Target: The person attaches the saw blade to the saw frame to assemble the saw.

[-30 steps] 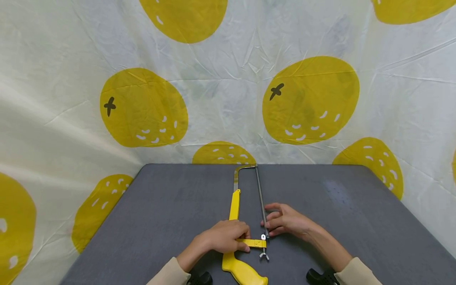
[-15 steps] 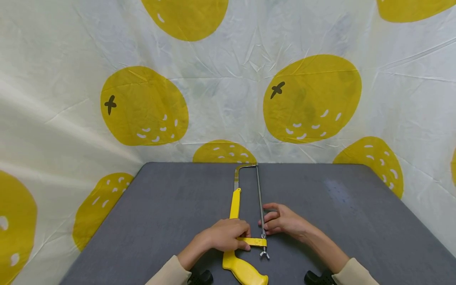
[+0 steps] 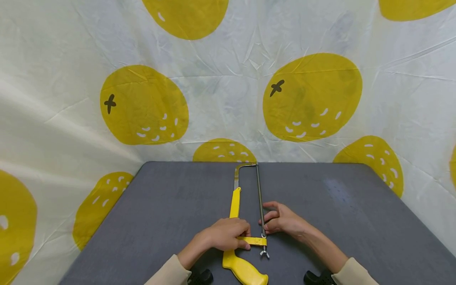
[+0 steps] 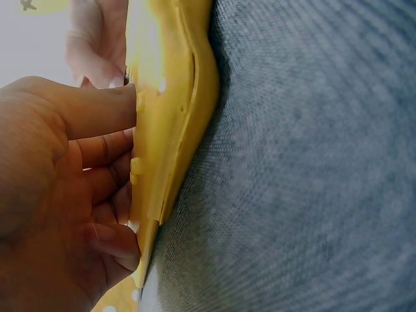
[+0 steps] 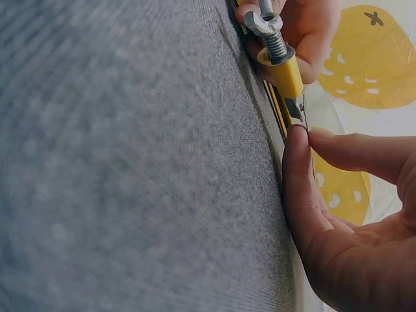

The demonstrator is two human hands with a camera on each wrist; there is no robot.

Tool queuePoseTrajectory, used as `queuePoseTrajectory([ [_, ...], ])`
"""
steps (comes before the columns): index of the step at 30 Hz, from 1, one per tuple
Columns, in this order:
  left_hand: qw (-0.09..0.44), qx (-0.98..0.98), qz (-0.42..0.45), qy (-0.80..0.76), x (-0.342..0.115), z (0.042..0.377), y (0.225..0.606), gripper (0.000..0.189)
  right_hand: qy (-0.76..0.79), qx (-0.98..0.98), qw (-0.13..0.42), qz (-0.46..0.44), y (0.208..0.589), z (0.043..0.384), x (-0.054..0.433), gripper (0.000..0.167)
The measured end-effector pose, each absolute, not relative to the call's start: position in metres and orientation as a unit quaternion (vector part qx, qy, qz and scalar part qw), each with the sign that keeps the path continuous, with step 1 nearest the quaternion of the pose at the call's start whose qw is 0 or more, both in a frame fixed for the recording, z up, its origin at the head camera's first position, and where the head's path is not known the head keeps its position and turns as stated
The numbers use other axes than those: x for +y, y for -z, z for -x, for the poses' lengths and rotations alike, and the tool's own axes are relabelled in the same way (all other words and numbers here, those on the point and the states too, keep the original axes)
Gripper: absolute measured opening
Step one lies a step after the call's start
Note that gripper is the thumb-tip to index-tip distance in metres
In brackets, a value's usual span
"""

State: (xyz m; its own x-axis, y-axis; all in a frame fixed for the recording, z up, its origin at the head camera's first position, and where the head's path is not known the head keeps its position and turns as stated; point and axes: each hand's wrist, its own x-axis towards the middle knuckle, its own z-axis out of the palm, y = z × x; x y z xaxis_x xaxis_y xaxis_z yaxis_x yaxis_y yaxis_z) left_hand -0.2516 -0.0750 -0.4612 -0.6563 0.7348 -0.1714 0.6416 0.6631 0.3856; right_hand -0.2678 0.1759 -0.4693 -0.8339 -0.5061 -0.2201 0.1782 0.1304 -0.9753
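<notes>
the right grip [image 3: 286, 222] pinches the hacksaw blade [image 3: 259, 190] near its wing nut [image 5: 264, 25] end, the left grip [image 3: 229, 234] holds the yellow hacksaw frame [image 3: 235, 204] on the table [image 3: 185, 198], and a loosened pinch or shifted frame could make the blade slip or nick a fingertip.

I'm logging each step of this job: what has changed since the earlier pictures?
The near end of the saw blade has shifted left, from beside the wing-nut fitting to in line with it; the right hand, pinching the blade, moved slightly left too. The left hand still grips the yellow saw frame, which lies as it was.
</notes>
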Motion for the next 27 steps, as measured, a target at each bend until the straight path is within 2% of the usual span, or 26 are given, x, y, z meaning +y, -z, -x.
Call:
queuePoseTrajectory([
  [19,0.163,0.902,-0.374,-0.143,-0.0731,0.2498,0.4584,0.015,0.617,0.741,0.237,0.119,0.4664,0.2639,0.1711,0.082],
  [27,0.159,0.902,-0.374,-0.148,-0.0729,0.2492,0.4548,0.016,0.625,0.725,0.259,0.129,0.4647,0.2650,0.1730,0.092],
])
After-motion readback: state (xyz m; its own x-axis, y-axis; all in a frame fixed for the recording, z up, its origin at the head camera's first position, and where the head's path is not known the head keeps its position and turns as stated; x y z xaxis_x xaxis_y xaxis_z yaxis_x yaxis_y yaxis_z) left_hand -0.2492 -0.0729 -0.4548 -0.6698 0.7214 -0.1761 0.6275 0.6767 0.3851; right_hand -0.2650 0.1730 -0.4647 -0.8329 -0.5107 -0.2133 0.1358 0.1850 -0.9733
